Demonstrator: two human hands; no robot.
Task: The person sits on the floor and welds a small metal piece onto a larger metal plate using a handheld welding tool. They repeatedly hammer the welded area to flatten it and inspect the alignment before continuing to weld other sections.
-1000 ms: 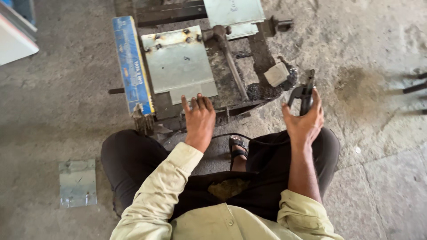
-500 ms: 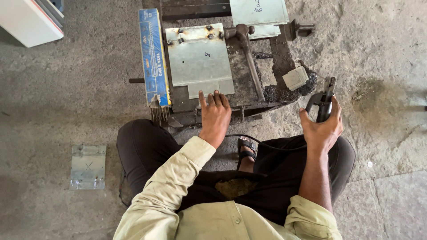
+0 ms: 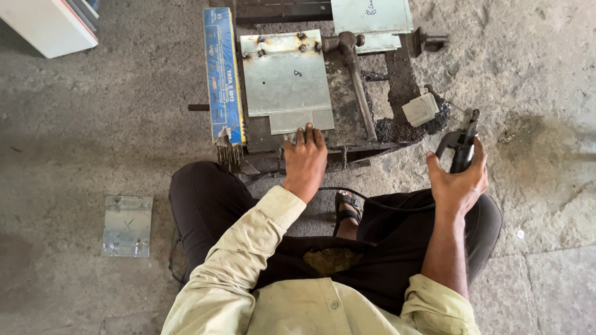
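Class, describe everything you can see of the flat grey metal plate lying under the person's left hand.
The flat grey metal plate is dull sheet steel, roughly rectangular, with a narrower tab at its near edge. Rusty weld spots dot its far edge, and a small dark mark sits near its middle. It lies flat on a dirty, dark work stand, beside a long blue box. The left hand rests its fingertips on the tab.

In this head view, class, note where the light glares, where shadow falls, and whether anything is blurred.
Head view: soft, even daylight; mild sheen on the metal sheet touched by the left hand; weak shadows under the work block; right hand and electrode holder sharp; no noticeable blur.
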